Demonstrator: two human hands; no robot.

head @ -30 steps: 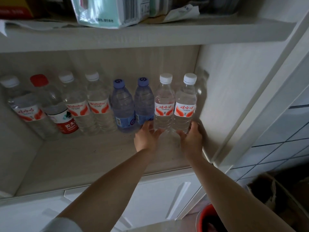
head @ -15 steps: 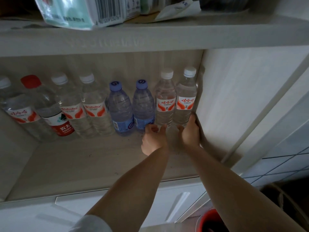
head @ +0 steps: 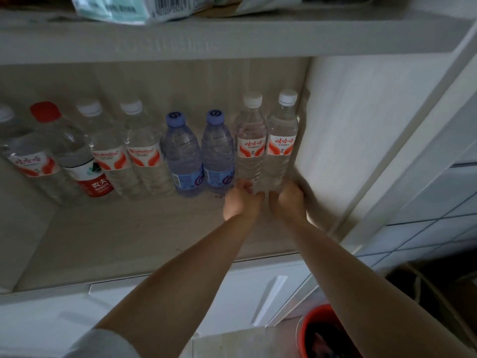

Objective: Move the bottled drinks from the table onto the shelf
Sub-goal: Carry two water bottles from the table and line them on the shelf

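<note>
Several water bottles stand in a row at the back of the pale wooden shelf [head: 129, 233]. At the right end are two clear bottles with white caps and red labels. My left hand [head: 241, 201] grips the base of the left one [head: 251, 140]. My right hand [head: 287, 200] grips the base of the right one [head: 281, 138], which stands close to the cabinet's side wall [head: 348, 125]. To their left stand two blue bottles [head: 200, 153], two more white-capped bottles, and a red-capped bottle [head: 77, 156].
An upper shelf board [head: 232, 40] carries packets [head: 124, 9] overhead. White drawer fronts [head: 232, 293] sit below the shelf. A red bucket [head: 317, 332] stands at the lower right, beside a tiled wall [head: 451, 202].
Both hands have slid the two right-hand bottles back along the shelf into line with the row. The camera has moved in closer.
</note>
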